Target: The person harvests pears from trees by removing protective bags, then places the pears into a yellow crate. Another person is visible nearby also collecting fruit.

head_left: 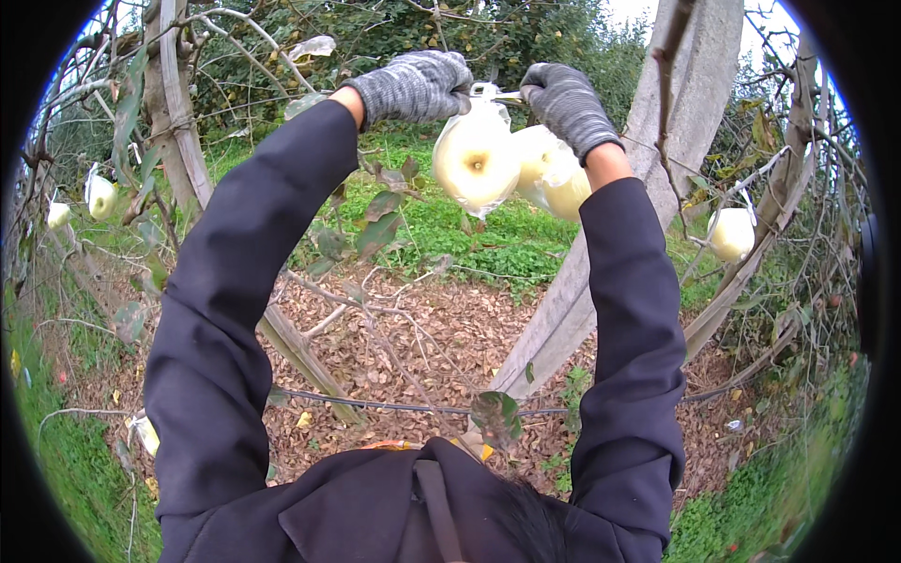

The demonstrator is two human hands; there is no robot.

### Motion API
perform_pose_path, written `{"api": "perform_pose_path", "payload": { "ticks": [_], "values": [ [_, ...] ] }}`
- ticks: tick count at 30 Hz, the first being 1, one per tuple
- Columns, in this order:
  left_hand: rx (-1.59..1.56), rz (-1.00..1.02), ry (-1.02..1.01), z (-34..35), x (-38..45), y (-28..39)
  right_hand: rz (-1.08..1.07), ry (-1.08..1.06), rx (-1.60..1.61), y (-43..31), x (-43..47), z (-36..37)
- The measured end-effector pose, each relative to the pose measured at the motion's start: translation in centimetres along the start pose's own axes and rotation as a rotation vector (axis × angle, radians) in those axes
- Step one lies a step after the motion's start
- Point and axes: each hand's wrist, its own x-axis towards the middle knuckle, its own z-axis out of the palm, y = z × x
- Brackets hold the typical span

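Observation:
Several pale yellow apples in clear plastic bags hang in front of me at the top. The largest bagged apple (479, 163) hangs just below and between my hands, and a paler bagged pair (552, 169) is right beside it. My left hand (422, 86), in a grey knit glove, is curled at the left of the tied bag top (484, 91); whether it grips the bag or a twig is hidden. My right hand (566, 105), gloved alike, is closed around the right end of a thin light-coloured piece, a twig or tool, that runs to the bag top.
A slanting concrete post (686, 91) stands behind my right arm. Bare branches and wooden poles rise at both sides. More bagged apples hang at right (732, 233) and left (103, 198). A dark hose (394, 405) crosses low above leaf-covered ground (422, 338).

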Motion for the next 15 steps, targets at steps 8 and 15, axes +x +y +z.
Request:
{"api": "perform_pose_path", "payload": {
  "ticks": [8, 15],
  "values": [
    [0.088, -0.076, 0.248, 0.0, -1.5, 1.1, 0.099, 0.060, 0.108, 0.4, -0.3, 0.5],
    [-0.185, -0.342, 0.426, 1.1, -3.7, 2.3, 0.152, 0.115, 0.177, -0.2, -2.2, -0.4]
  ]
}}
